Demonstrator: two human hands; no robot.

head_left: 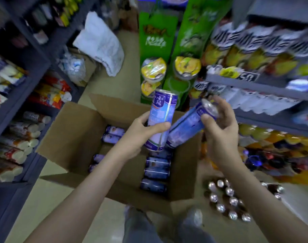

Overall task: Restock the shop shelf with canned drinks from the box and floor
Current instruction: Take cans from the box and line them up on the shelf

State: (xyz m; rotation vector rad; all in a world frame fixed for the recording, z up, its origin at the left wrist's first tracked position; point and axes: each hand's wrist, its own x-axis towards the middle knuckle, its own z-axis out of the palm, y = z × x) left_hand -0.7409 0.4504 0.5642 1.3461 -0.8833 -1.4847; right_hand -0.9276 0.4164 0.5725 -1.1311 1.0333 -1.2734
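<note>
We've got a can in each hand over the open cardboard box! Our left hand wraps fingers and thumb round a blue-and-white drink can, held nearly upright. Our right hand grips a second blue can near its top, tilted, its base just beside the first can's lower end. Down in the box, more blue cans lie on their sides in a row along the right wall, a few others towards the far left. Dark cans with silver tops stand on the floor just beside the box's right wall, below the right-hand shelf.
</note>
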